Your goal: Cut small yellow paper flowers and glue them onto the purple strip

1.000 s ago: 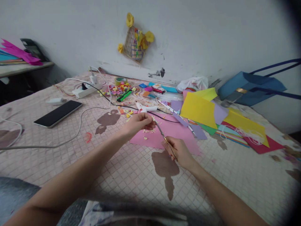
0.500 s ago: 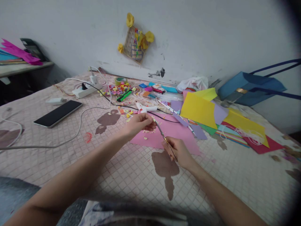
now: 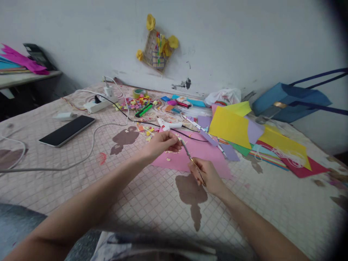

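My right hand point(image 3: 206, 174) is closed around the handles of a pair of scissors point(image 3: 186, 150), whose blades point up and to the left. The blade tips are close to the fingers of my left hand point(image 3: 162, 144). Those fingers are pinched together above a pink sheet of paper point(image 3: 209, 156). A small pale bit shows near the tips, but I cannot make out what the left fingers hold. Small cream-coloured scraps point(image 3: 168, 159) lie on the pink sheet under my left hand.
Behind my hands lie a white glue gun point(image 3: 170, 125) and a green cutter point(image 3: 144, 110). Coloured paper sheets point(image 3: 231, 125) and a blue bag point(image 3: 288, 103) are on the right. On the left are a phone point(image 3: 67, 131), a power strip point(image 3: 95, 105) and trailing cables.
Both hands have shifted very slightly, the right hand a little to the right with the scissors. Everything else stays where it was.
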